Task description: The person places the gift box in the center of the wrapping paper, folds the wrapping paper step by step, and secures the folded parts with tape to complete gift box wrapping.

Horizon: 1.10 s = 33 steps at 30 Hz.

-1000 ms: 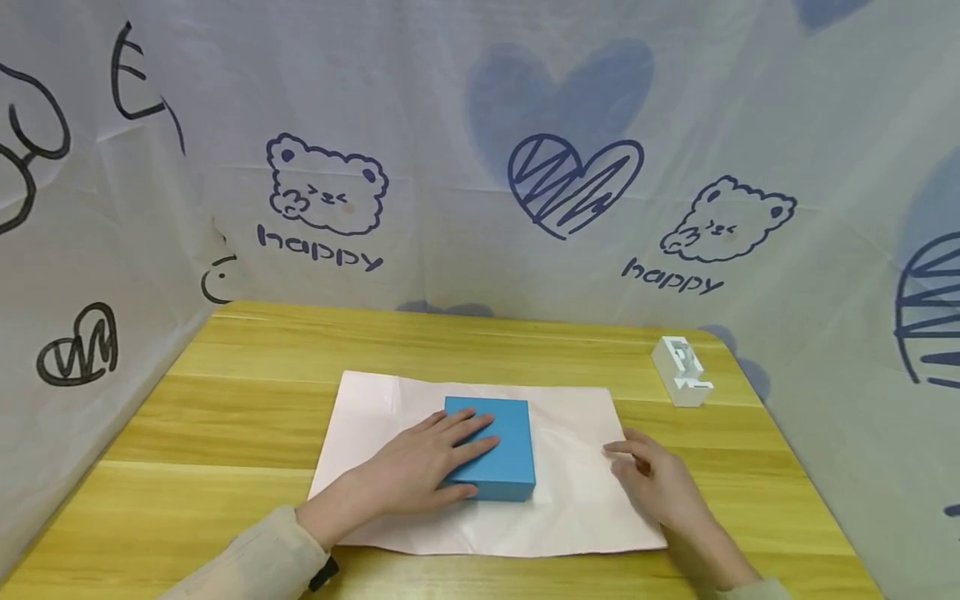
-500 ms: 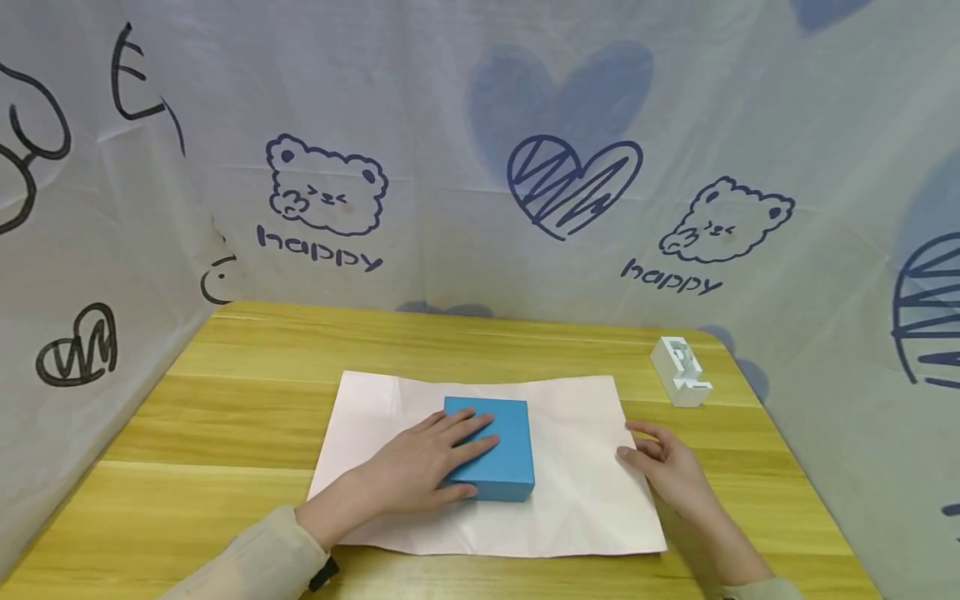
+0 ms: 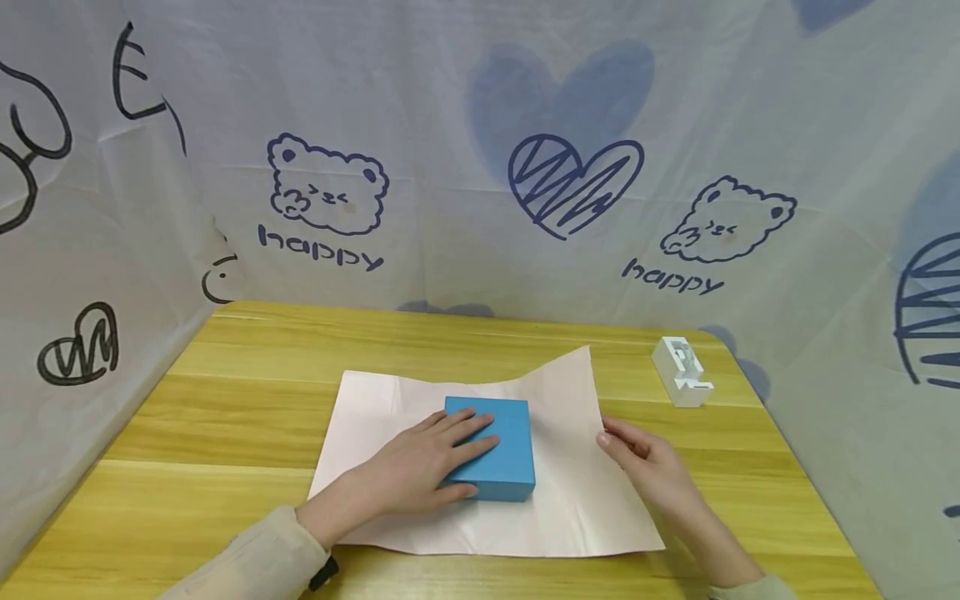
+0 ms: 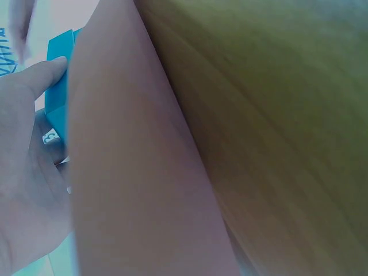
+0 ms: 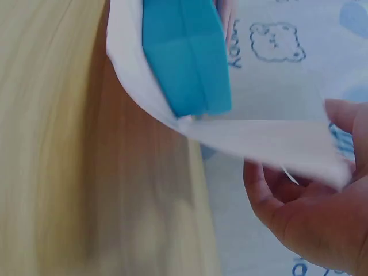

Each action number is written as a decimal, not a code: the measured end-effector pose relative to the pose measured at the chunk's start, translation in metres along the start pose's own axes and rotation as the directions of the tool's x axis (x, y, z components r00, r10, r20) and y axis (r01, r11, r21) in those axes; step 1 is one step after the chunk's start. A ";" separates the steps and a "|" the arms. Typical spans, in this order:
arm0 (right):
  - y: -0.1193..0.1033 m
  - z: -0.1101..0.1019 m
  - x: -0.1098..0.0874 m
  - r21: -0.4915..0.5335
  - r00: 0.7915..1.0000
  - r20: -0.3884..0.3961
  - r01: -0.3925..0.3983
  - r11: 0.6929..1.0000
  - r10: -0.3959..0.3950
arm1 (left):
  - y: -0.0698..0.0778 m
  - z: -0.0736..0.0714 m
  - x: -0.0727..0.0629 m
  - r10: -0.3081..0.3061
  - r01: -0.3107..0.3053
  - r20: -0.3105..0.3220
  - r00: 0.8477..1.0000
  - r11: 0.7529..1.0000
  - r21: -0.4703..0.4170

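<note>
A blue box [image 3: 506, 450] lies flat on a sheet of pale pink paper [image 3: 570, 500]. My left hand [image 3: 416, 467] rests on the box's top with fingers spread; its thumb lies along the near side. At the sheet's right edge, my right hand [image 3: 656, 471] pinches the paper between thumb and fingers. That side is raised off the table and curves upward, its far corner highest. In the right wrist view the lifted paper [image 5: 259, 141] bends up beside the box [image 5: 184, 57] toward the right hand [image 5: 316, 224]. A forearm fills much of the left wrist view.
A white tape dispenser [image 3: 681, 372] stands near the table's far right corner. The yellow wood-grain table [image 3: 225, 417] reaches back to a white cloth backdrop [image 3: 450, 233] printed with hearts and bears, which also hangs on both sides.
The right hand first moved outward to the sheet's right edge, then gripped it and brought it up and left, raising that side. The left hand and the box have stayed put.
</note>
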State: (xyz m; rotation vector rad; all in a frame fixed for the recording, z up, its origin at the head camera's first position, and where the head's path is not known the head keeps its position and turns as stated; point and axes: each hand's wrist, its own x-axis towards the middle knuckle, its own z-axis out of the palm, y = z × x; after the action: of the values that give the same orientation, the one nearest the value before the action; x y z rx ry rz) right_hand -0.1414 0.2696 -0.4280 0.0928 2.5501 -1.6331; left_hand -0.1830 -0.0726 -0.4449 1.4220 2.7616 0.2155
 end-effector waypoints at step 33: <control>-0.005 0.067 0.038 -0.393 0.744 0.481 0.656 0.645 -0.463 | -0.002 0.003 -0.001 -0.075 0.067 -0.069 0.995 0.992 -0.107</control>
State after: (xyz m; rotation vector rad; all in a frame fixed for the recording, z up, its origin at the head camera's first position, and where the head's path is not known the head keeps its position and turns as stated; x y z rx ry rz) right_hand -0.1755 0.2066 -0.4563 -1.0602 2.7682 -0.8189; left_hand -0.1833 -0.0744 -0.4480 1.3152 2.8056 0.4106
